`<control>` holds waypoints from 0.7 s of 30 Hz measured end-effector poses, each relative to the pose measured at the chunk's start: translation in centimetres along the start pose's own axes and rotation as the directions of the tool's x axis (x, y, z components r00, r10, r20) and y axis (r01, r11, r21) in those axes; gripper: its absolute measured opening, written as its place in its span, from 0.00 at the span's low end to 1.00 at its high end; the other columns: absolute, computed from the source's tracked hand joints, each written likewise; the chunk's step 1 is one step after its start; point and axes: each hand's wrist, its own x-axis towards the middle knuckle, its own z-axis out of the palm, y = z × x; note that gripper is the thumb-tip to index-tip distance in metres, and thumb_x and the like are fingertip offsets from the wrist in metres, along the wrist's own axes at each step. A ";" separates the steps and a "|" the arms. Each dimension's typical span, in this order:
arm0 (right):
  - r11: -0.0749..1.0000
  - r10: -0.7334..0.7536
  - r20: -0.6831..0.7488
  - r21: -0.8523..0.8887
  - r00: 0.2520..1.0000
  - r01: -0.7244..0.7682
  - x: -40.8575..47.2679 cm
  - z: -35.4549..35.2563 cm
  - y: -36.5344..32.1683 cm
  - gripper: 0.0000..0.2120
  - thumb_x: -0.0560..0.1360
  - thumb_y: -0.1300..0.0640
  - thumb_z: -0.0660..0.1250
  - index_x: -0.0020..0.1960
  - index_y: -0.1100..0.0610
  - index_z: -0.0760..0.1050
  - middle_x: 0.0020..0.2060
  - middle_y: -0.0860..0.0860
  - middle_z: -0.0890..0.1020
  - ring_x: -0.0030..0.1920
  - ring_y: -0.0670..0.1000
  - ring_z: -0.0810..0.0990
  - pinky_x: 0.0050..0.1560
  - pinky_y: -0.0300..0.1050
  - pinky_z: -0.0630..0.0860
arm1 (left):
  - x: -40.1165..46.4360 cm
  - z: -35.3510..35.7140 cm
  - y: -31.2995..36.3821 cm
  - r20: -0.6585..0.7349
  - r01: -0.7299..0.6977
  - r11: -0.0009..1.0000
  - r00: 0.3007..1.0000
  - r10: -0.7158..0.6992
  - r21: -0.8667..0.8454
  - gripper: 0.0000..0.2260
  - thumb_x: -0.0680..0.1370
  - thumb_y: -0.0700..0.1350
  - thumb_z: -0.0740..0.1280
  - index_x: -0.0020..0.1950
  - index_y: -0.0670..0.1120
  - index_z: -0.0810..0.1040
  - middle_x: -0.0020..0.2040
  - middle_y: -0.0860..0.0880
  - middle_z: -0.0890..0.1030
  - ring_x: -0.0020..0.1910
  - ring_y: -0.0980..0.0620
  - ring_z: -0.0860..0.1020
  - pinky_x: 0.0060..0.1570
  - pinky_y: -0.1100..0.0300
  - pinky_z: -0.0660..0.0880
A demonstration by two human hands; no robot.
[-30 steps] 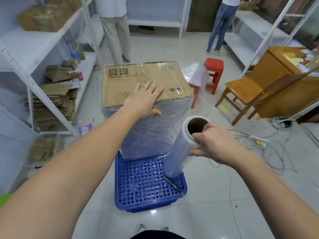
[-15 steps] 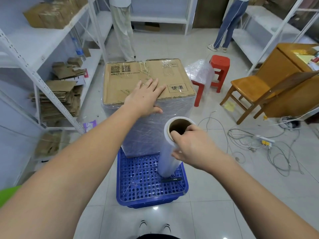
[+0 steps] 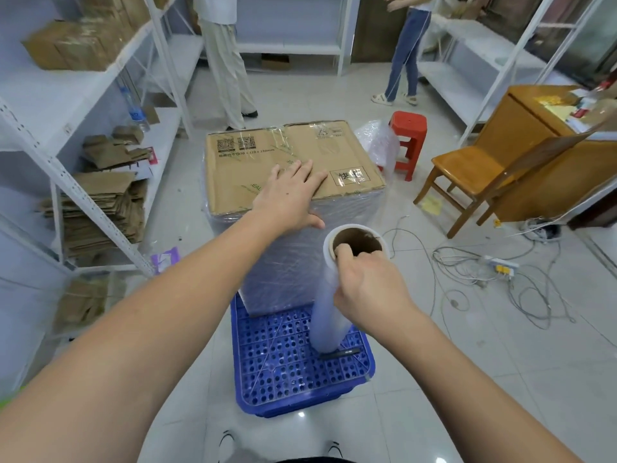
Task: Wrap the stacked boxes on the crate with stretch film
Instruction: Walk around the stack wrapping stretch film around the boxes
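Your left hand (image 3: 289,194) lies flat on the top of the stacked boxes (image 3: 293,168), fingers straight and slightly spread, thumb hanging over the near edge. The stack stands on the far half of the blue crate (image 3: 300,372), and its sides are already sheathed in clear, wrinkled film from the top edge down to the crate's perforated deck. Your right hand (image 3: 369,289) grips the stretch film roll (image 3: 329,315) near its top, thumb hooked into the open cardboard core, the other fingers curled around the outside. The roll stands nearly upright, its lower end down by the near right part of the crate, just beside the wrapped stack. A thin dark pen-like object (image 3: 340,352) lies on the deck at the roll's foot. To the left, white shelving (image 3: 43,105) holds flattened cardboard (image 3: 100,215); to the right, a wooden chair (image 3: 474,175), a red stool (image 3: 408,135) and loose cables (image 3: 484,269) on the floor.
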 end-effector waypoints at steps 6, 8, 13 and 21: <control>0.979 0.201 0.049 -0.054 0.978 -0.198 1.6 -0.4 -2.4 0.28 0.72 0.26 0.58 0.45 0.52 0.69 0.33 0.48 0.77 0.37 0.53 0.74 0.39 0.45 0.61 | -0.2 -2.5 -4.3 0.119 -0.257 0.950 0.953 0.279 -0.176 0.47 0.72 0.66 0.75 0.84 0.53 0.56 0.84 0.45 0.55 0.83 0.43 0.52 0.80 0.41 0.49; 0.964 0.263 0.122 0.002 0.957 -0.265 2.3 -0.3 -3.1 0.24 0.73 0.31 0.63 0.46 0.53 0.66 0.38 0.51 0.80 0.42 0.55 0.77 0.40 0.46 0.64 | -1.0 -2.7 -7.1 0.125 -0.361 0.930 0.922 0.367 -0.069 0.47 0.73 0.68 0.72 0.84 0.56 0.53 0.84 0.47 0.54 0.83 0.44 0.53 0.79 0.39 0.52; 0.899 0.430 0.198 0.002 0.881 -0.439 2.9 -0.2 -5.0 0.17 0.74 0.45 0.67 0.45 0.55 0.63 0.31 0.50 0.73 0.32 0.54 0.71 0.32 0.46 0.65 | -1.9 -0.5 -10.8 0.085 -0.392 0.915 0.912 0.400 -0.098 0.43 0.76 0.70 0.65 0.84 0.62 0.47 0.85 0.53 0.45 0.84 0.47 0.45 0.80 0.37 0.43; 0.862 0.506 0.150 -0.086 0.849 -0.499 4.5 -0.9 -6.9 0.26 0.73 0.32 0.65 0.34 0.54 0.68 0.29 0.49 0.75 0.29 0.51 0.73 0.27 0.44 0.62 | -1.1 -0.8 -10.5 0.057 -0.377 0.909 0.918 0.392 -0.178 0.40 0.77 0.68 0.67 0.84 0.62 0.50 0.85 0.53 0.46 0.84 0.46 0.47 0.80 0.36 0.42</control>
